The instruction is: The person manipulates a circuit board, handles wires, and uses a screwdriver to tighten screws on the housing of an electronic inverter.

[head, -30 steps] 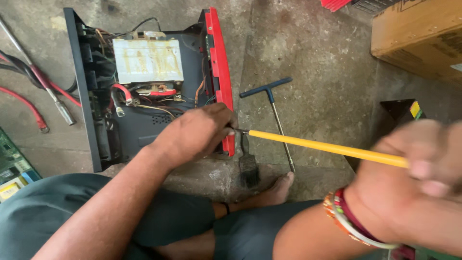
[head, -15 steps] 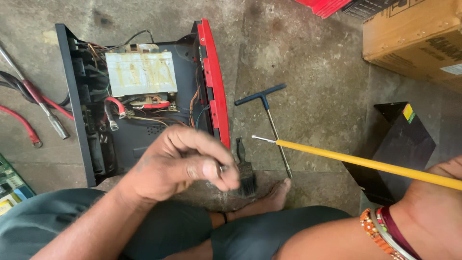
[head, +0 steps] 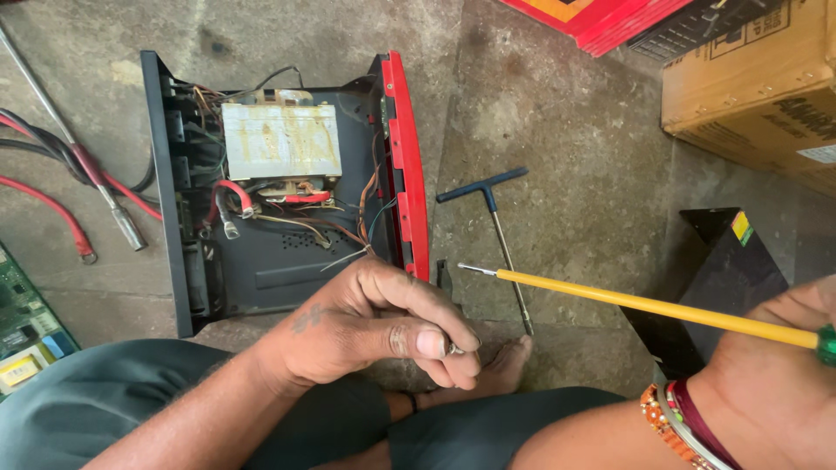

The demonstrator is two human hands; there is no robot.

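Screw [head: 455,349] pinched in my left hand [head: 374,326] could drop onto the floor [head: 557,157]; right hand [head: 784,365] grips the yellow screwdriver [head: 644,305].

Soft, even daylight, faint shadows; near edges perhaps slightly blurred.

An opened device case [head: 287,183] lies on the floor [head: 566,113], ahead of the person's knees, with a transformer block [head: 279,141] inside it toward the far end and loose wires [head: 287,213] just nearer. Left of the case lie cables [head: 52,187], and a circuit board [head: 26,326] sits at the left edge. The left hand [head: 366,326] hovers before the case's near right corner, a small screw [head: 455,350] pinched in its fingers [head: 431,342]. Right of the case lies a T-handle wrench [head: 496,226]. The right hand [head: 784,383] holds a screwdriver [head: 644,306] whose shaft crosses above the wrench. A cardboard box [head: 758,87] stands far right, a flat panel [head: 723,278] nearer.
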